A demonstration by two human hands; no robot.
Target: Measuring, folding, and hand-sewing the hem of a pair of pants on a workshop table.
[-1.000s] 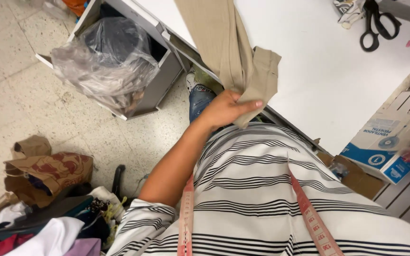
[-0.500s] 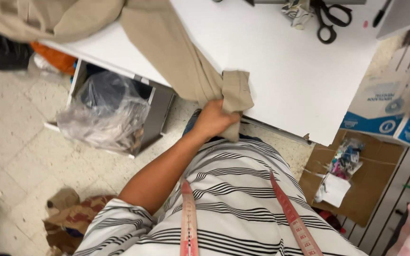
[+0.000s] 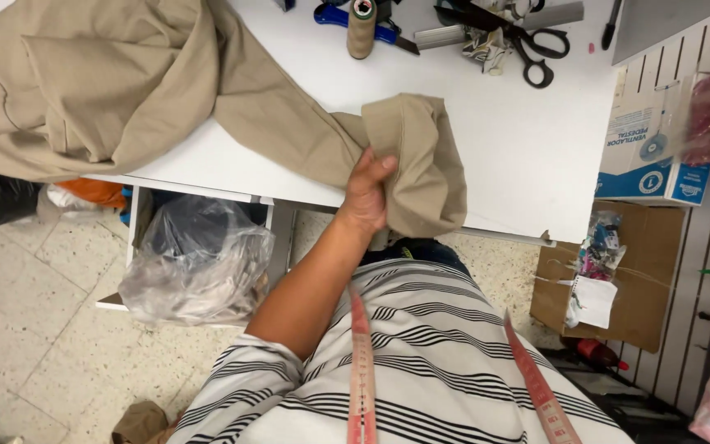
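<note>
Nearest the camera is the person's striped shirt (image 3: 421, 362), with a red measuring tape (image 3: 361, 370) draped over the neck in 2 strands. From it the left arm reaches up toward 12 o'clock, and the left hand (image 3: 367, 193) is closed on the bunched hem of a beige garment (image 3: 125, 90), fingers wrapped into the cloth and thumb pressed on top. The right hand is not in view.

The gripped end (image 3: 417, 156) hangs over the near edge of the white table (image 3: 527, 164); the rest of the garment runs toward 10 o'clock and piles up at the table's far left corner. It looks like soft, light woven cloth: limp, easily creased, not slippery, so it will drag and fold rather than hold shape. A doubled hem or seam seems the firmest place to grip.

Below the table at 9 o'clock sits a bin lined with a clear plastic bag (image 3: 199, 263). Farther off, at 12 to 1 o'clock, lie a spool of thread (image 3: 361, 26) and black scissors (image 3: 527, 45).
</note>
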